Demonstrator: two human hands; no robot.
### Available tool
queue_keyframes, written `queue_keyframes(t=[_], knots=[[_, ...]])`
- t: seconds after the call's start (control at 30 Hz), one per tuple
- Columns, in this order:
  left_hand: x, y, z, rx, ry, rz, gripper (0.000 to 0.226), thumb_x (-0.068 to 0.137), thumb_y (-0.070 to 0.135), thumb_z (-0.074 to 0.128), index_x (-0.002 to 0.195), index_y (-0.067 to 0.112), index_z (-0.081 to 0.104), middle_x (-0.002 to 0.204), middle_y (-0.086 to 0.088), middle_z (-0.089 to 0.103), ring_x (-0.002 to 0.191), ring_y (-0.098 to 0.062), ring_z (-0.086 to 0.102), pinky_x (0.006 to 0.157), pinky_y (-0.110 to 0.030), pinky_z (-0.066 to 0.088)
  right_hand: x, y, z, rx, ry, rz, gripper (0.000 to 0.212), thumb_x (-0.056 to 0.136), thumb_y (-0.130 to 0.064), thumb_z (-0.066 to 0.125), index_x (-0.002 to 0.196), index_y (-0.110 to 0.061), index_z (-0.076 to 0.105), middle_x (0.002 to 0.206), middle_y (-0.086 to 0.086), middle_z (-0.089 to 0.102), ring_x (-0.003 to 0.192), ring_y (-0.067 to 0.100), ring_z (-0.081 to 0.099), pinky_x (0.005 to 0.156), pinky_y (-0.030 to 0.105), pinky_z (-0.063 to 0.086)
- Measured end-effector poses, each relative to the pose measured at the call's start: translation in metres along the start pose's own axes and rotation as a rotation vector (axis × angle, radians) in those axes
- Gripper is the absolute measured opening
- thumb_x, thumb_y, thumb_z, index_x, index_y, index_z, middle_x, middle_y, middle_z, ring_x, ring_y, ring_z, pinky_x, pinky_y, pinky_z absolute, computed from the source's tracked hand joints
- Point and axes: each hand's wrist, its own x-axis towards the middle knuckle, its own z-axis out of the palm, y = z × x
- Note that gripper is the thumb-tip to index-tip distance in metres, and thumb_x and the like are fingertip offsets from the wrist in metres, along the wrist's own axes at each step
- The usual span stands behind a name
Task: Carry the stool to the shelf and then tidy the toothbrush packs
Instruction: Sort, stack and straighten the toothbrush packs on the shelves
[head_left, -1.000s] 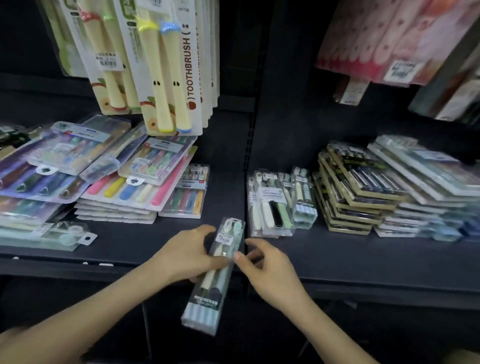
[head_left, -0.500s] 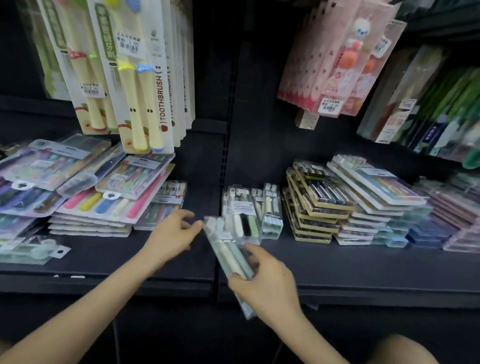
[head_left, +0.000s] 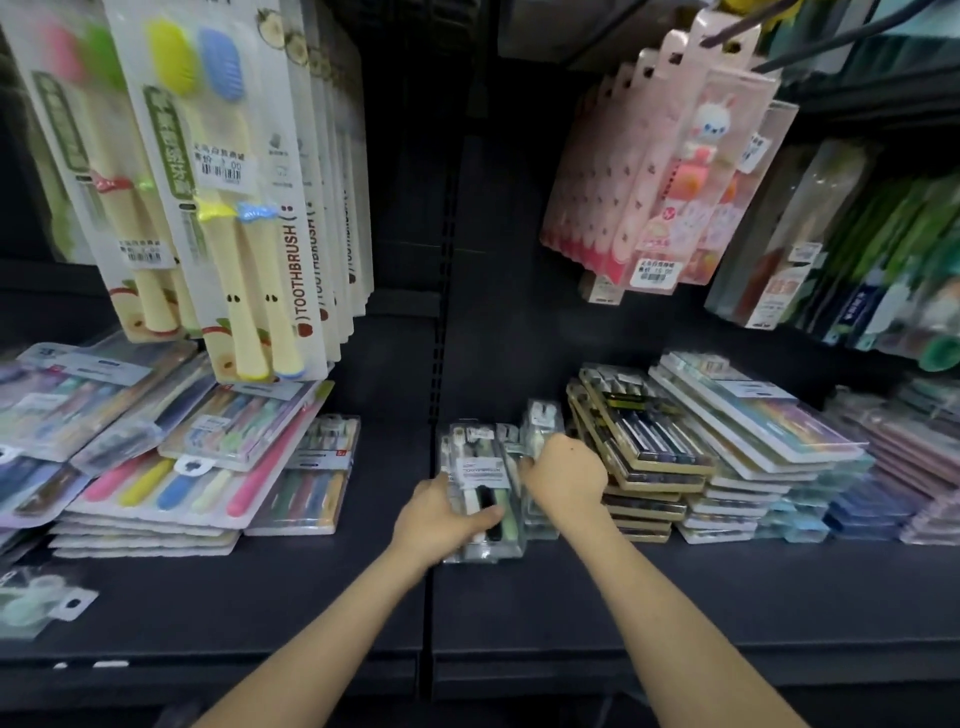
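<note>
Now both hands have gone forward onto the shelf (head_left: 311, 597). Half a second ago the right hand held a clear pack in the air in front of the shelf edge and the left hand was open beside it. That pack is no longer out in front, and the view has drawn closer to the goods.

At the centre of the frame the left hand (head_left: 439, 522) grips the front pack (head_left: 480, 467) from its left side, with the thumb (head_left: 488, 512) laid across the lower face. This pack is a clear, hard plastic box with a white label and pale and dark brush handles inside. It leans back against the row behind it.

Just right of it, the right hand (head_left: 563, 475) is curled over the middle of a narrow pack (head_left: 541, 418). The top of that pack shows above the knuckles. The fingers are hidden behind the back of the hand, so only a closed grasp can be told.

Touching the row on the right is a gold-edged stack (head_left: 644, 441) of flat dark cases, then the pastel stacks (head_left: 748, 431) further right. At centre left lie flat blister packs (head_left: 171, 488) with pink, yellow and blue handles. Glossy hanging cards (head_left: 234, 208) with yellow brushes fill the upper left, and pink rabbit packs (head_left: 675, 171) hang at upper right.
</note>
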Motion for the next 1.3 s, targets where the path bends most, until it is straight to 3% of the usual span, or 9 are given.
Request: queue_keyframes(t=[0.17, 0.33, 0.43, 0.53, 0.67, 0.77, 0.87, 1.03, 1.3], knots=[[0.007, 0.003, 0.003, 0.121, -0.013, 0.016, 0.074, 0.086, 0.054, 0.058, 0.143, 0.013, 0.037, 0.146, -0.004, 0.038, 0.130, -0.021, 0.043, 0.098, -0.024, 0.036, 0.009, 0.007, 0.005, -0.058, -0.063, -0.021, 0.043, 0.096, -0.044, 0.044, 0.108, -0.007, 0.061, 0.108, 0.011, 0.065, 0.097, 0.028, 0.063, 0.065, 0.028, 0.041], [-0.031, -0.020, -0.041, 0.286, 0.271, 0.266, 0.051, 0.089, 0.050, 0.051, 0.126, 0.015, 0.058, 0.125, -0.003, 0.056, 0.113, -0.020, 0.055, 0.093, -0.026, 0.044, -0.025, -0.026, 0.001, 0.104, 0.428, -0.281, 0.027, 0.091, -0.028, 0.061, 0.094, -0.003, 0.071, 0.089, 0.016, 0.066, 0.083, 0.036, 0.064, 0.057, 0.033, 0.046], [-0.059, -0.049, -0.087, 0.530, 0.633, 0.443, 0.045, 0.085, 0.046, 0.045, 0.105, 0.012, 0.068, 0.110, -0.010, 0.062, 0.104, -0.027, 0.056, 0.087, -0.036, 0.045, -0.043, -0.069, 0.007, 0.497, -0.004, -0.284, 0.035, 0.095, -0.037, 0.053, 0.110, -0.010, 0.068, 0.101, 0.007, 0.070, 0.098, 0.026, 0.064, 0.078, 0.034, 0.050], [-0.075, -0.076, -0.136, 0.698, 0.806, 0.339, 0.047, 0.085, 0.043, 0.046, 0.109, 0.007, 0.066, 0.119, -0.021, 0.057, 0.110, -0.039, 0.052, 0.087, -0.049, 0.044, -0.051, -0.114, 0.033, 0.730, -0.344, -0.177, 0.044, 0.093, -0.048, 0.052, 0.114, -0.012, 0.066, 0.103, 0.000, 0.070, 0.102, 0.018, 0.064, 0.085, 0.030, 0.049], [-0.072, -0.098, -0.179, 0.801, 0.813, 0.167, 0.065, 0.084, 0.052, 0.042, 0.122, 0.003, 0.059, 0.131, -0.031, 0.049, 0.122, -0.047, 0.045, 0.099, -0.056, 0.037, -0.057, -0.172, 0.047, 1.026, -0.435, -0.090, 0.049, 0.087, -0.060, 0.051, 0.103, -0.016, 0.066, 0.088, -0.008, 0.063, 0.087, 0.012, 0.061, 0.085, 0.033, 0.051], [-0.063, -0.102, -0.190, 0.789, 0.716, 0.113, 0.075, 0.082, 0.059, 0.038, 0.126, 0.000, 0.056, 0.128, -0.028, 0.053, 0.116, -0.045, 0.052, 0.094, -0.055, 0.044, -0.060, -0.206, 0.045, 0.993, -0.448, -0.080, 0.054, 0.078, -0.073, 0.051, 0.073, -0.019, 0.057, 0.075, -0.002, 0.060, 0.077, 0.018, 0.060, 0.065, 0.035, 0.048], [-0.065, -0.109, -0.191, 0.763, 0.674, 0.189, 0.070, 0.083, 0.054, 0.041, 0.124, 0.000, 0.057, 0.125, -0.024, 0.057, 0.111, -0.041, 0.058, 0.085, -0.048, 0.051, -0.061, -0.226, 0.054, 0.982, -0.474, -0.019, 0.075, 0.050, -0.089, 0.052, 0.086, -0.023, 0.063, 0.087, -0.001, 0.068, 0.081, 0.019, 0.066, 0.071, 0.034, 0.053], [-0.078, -0.114, -0.207, 0.651, 0.717, 0.275, 0.065, 0.084, 0.049, 0.044, 0.127, 0.002, 0.056, 0.112, -0.011, 0.067, 0.098, -0.030, 0.065, 0.079, -0.038, 0.052, -0.054, -0.236, 0.067, 1.280, -0.538, 0.137, 0.065, 0.060, -0.045, 0.082, 0.111, -0.013, 0.059, 0.100, 0.005, 0.070, 0.086, 0.022, 0.068, 0.075, 0.034, 0.056], [-0.065, -0.123, -0.227, 0.666, 0.674, 0.243, 0.074, 0.078, 0.061, 0.041, 0.124, 0.006, 0.060, 0.118, -0.014, 0.062, 0.107, -0.035, 0.058, 0.088, -0.042, 0.047, -0.072, -0.187, 0.028, 1.396, -0.591, 0.227, 0.011, 0.084, 0.002, 0.063, 0.095, 0.000, 0.064, 0.083, 0.015, 0.069, 0.064, 0.025, 0.066, 0.044, 0.026, 0.053]])
